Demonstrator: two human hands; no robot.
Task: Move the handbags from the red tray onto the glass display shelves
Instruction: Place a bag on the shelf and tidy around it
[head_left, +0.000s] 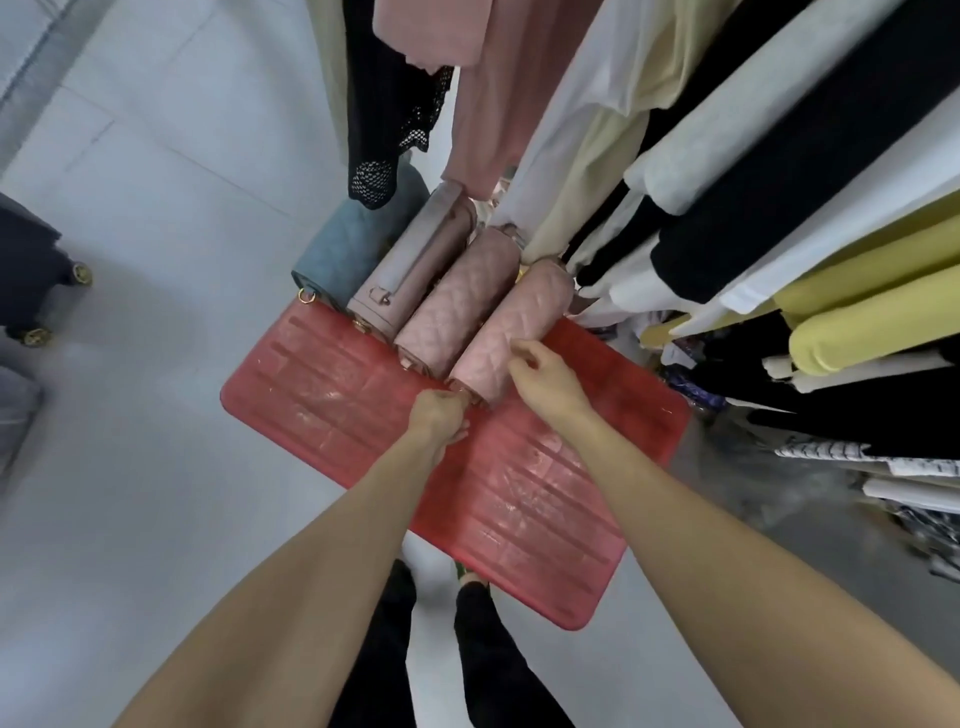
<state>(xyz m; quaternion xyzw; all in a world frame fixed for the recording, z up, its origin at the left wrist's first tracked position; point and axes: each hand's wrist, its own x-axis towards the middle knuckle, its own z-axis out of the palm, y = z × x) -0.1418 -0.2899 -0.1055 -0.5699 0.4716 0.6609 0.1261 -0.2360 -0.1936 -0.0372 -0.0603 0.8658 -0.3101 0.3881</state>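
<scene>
Person's standing over the red tray (519, 499) on the floor (156, 415), w/ 4 handbags (441, 291) lying side by side at its far end, partly under the hanging clothes (727, 156): a blue bag (345, 254), a mauve bag (415, 260) & 2 pink quilted ones. Both hands are working on the rightmost quilted bag (514, 332). The left hand (441, 415) is curling its fingers round the near end, and the right hand (545, 376) is pinching the top edge just beyond. The bag's lying on the tray, touching its quilted neighbour (457, 306). IMO they're picking this 1 up. To do it well: get the right hand further round the body, lift straight up so the neighbour isn't dragged along, & watch any strap for snagging. Glass shelves aren't in view.
</scene>
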